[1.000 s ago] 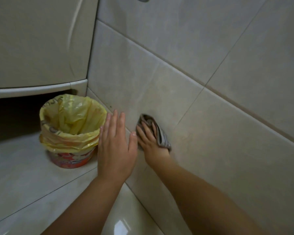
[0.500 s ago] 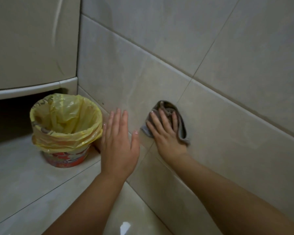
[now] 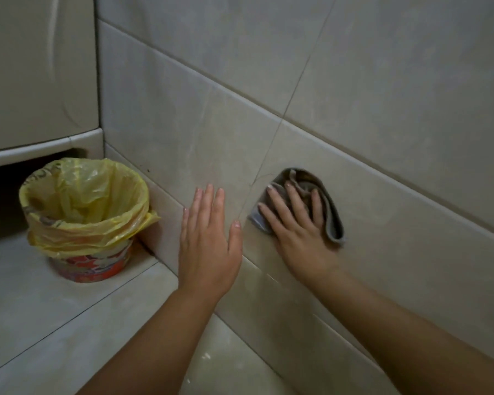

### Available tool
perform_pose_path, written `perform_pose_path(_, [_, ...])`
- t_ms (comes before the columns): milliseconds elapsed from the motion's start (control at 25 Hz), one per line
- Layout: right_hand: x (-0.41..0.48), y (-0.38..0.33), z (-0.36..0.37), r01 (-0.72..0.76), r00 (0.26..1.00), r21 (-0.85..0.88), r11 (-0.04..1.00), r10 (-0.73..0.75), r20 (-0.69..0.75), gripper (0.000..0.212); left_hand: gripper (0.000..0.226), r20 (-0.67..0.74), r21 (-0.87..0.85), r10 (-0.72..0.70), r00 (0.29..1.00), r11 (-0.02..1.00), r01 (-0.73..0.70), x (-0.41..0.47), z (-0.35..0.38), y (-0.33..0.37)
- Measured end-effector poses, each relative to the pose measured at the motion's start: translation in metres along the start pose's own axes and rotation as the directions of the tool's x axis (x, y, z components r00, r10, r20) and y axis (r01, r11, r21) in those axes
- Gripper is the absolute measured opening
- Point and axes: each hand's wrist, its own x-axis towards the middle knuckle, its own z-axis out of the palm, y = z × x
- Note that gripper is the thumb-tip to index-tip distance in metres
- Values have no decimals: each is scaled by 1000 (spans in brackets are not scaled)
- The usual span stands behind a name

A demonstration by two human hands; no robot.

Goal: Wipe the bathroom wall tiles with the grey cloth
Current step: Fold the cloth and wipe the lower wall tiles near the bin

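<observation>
pressing folded grey cloth on glossy tiles, r hand fingers flat, l hand fingers straight

I see a small red-patterned bin lined with a crinkled yellow bag standing on the pale floor, just beside the dark gap under a white cabinet.
</observation>
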Motion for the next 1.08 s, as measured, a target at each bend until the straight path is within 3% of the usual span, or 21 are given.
perform_pose_path(160, [-27, -38, 50, 188, 968, -17, 982, -183, 170, 60, 65, -32, -28, -31, 999, 999, 30, 5, 3, 11])
perform_pose_path(240, [-72, -38, 53, 206, 959, -6, 978, -201, 200, 62, 64, -14, -27, 0, 1000, 1000, -1, 3, 6, 17])
perform_pose_path(400, [-132, 1, 2, 96, 983, 45, 994, -102, 150, 59, 65, 40, -35, 31, 999, 999, -30, -8, 11, 24])
perform_pose_path(600, [-79, 42, -43, -113, 993, -55, 992, 114, 11, 58, 65, 74, -38, 82, 994, 996, -80, -15, 14, 50])
perform_pose_path(720, [-74, 19, -12, 9, 998, -33, 999, -7, 57, 59, 64, 97, -15, 130, 987, 991, -129, -21, 16, 60])
perform_pose_path(880, [-163, 6, 4, 93, 977, -23, 995, -86, 197, 65, 64, 115, 33, 182, 977, 982, -187, -27, 13, 57])
perform_pose_path(960, [-202, 23, -19, 51, 977, -39, 998, -41, 211, 67, 63, 123, 65, 238, 963, 967, -247, -34, 12, 56])
perform_pose_path(1080, [-201, 50, -56, -164, 978, -87, 983, 174, 118, 61, 63, 137, 101, 300, 944, 944, -315, -47, 12, 52])
